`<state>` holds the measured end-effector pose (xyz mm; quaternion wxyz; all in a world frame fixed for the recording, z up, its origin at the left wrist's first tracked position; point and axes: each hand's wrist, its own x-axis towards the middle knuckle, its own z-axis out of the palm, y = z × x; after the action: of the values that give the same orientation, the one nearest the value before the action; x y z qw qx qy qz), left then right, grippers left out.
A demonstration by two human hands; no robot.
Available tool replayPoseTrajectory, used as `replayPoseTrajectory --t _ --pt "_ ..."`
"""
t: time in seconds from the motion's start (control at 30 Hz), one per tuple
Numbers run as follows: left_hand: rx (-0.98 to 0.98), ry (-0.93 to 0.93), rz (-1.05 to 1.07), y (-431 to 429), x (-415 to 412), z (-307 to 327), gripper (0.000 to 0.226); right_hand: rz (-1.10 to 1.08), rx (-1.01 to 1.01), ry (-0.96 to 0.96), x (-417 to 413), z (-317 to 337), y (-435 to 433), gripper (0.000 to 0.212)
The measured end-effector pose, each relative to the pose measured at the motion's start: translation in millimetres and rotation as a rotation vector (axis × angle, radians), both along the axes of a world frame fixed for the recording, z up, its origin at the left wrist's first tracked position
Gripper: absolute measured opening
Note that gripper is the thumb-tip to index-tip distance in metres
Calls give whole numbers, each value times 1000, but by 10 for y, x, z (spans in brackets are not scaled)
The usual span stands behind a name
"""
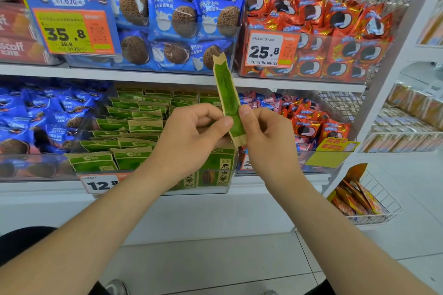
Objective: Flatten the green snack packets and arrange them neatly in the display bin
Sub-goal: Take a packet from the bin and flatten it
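Observation:
A green snack packet with tan edges stands upright and edge-on in front of the shelves, pinched from both sides. My left hand grips its lower part with thumb and curled fingers. My right hand pinches the same part from the right. Behind and below the hands, the clear display bin on the lower shelf holds several green packets, some lying in rows, some upright at the front.
Blue biscuit packs fill the bin to the left, red and pink packs the bin to the right. The upper shelf carries blue and red biscuit packs. A wire basket with orange packets hangs low on the right.

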<state>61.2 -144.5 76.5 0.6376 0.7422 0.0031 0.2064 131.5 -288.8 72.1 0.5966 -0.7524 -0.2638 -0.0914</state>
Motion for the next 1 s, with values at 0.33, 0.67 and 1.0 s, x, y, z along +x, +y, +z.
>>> replayPoseTrajectory --t 0.33,0.67,1.0 --pt "-231 97 -27 6 3 -9 10 -16 180 235 6 38 -21 20" --pt "-443 225 -66 -12 -2 82 26 52 213 276 -41 86 18 14" --pt "-389 137 59 109 -6 -2 32 373 403 799 -45 125 -71 24"
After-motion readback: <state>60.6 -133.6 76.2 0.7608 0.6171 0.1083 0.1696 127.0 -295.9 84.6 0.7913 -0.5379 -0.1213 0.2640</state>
